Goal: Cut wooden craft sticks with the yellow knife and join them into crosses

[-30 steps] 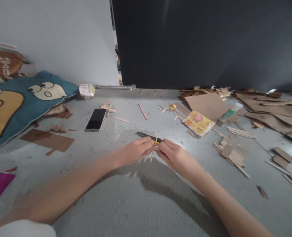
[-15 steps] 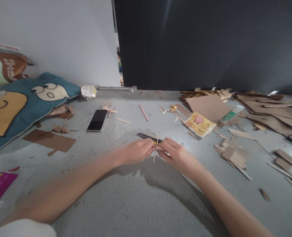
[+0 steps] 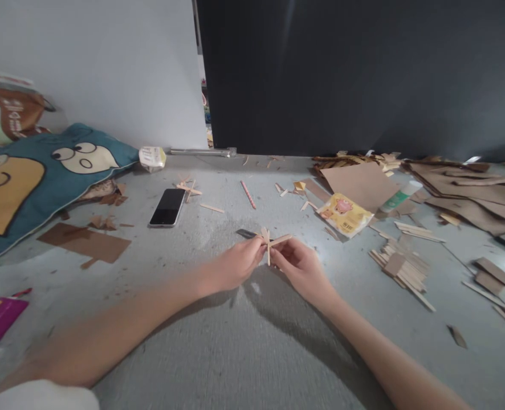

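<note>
Between my hands is a small frame of crossed wooden craft sticks (image 3: 268, 246), held just above the table. My left hand (image 3: 240, 263) is closed, its thumb and fingertips pinching the sticks' left side. My right hand (image 3: 302, 266) has its fingers curled and its fingertips closed on the right side of the same sticks. Behind them lies a utility knife (image 3: 245, 233); only its dark tip end shows, and the sticks and hands hide the rest.
A phone (image 3: 167, 208) and a loose stick (image 3: 212, 208) lie left of centre. Further back is a pink striped pencil-like stick (image 3: 248, 195). On the right are a yellow packet (image 3: 345, 214), a glue stick (image 3: 401, 197), cardboard (image 3: 359, 182) and piled craft sticks (image 3: 402, 267).
The crossed sticks have been turned and raised slightly, so more of them shows. My right hand has shifted a little downward, with its fingers curled differently. The knife is now more covered.
</note>
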`<state>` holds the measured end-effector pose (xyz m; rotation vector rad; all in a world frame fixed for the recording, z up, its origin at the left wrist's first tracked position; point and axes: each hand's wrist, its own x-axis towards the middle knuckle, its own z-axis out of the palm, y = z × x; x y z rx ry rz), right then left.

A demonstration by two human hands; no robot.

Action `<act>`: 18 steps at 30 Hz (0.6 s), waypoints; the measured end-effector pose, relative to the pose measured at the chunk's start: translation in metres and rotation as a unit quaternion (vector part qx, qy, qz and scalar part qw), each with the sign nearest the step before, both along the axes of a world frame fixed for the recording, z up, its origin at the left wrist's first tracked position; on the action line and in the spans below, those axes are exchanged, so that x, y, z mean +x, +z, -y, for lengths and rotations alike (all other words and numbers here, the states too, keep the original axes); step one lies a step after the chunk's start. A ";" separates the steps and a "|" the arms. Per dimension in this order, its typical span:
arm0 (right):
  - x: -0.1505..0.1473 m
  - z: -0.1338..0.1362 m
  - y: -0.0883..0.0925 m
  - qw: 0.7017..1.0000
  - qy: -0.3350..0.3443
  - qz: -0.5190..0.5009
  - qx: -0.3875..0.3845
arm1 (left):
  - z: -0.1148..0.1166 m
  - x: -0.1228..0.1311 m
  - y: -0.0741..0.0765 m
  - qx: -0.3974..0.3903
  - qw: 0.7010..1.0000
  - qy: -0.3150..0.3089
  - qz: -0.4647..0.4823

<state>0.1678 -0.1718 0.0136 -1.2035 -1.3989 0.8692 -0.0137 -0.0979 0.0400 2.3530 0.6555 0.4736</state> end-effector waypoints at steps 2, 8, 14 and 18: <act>-0.002 0.001 0.001 0.999 0.009 0.033 0.000 | 0.002 0.000 -0.001 -0.006 1.000 0.006 0.004; -0.006 0.005 0.005 0.991 -0.030 0.128 0.040 | 0.007 0.001 0.001 -0.048 0.999 0.022 -0.002; -0.006 0.003 0.003 0.993 -0.039 0.100 0.040 | 0.007 0.005 -0.010 -0.070 0.997 0.013 0.029; -0.009 0.003 0.006 0.997 -0.037 0.060 0.018 | 0.008 0.008 -0.020 -0.095 0.993 0.021 0.066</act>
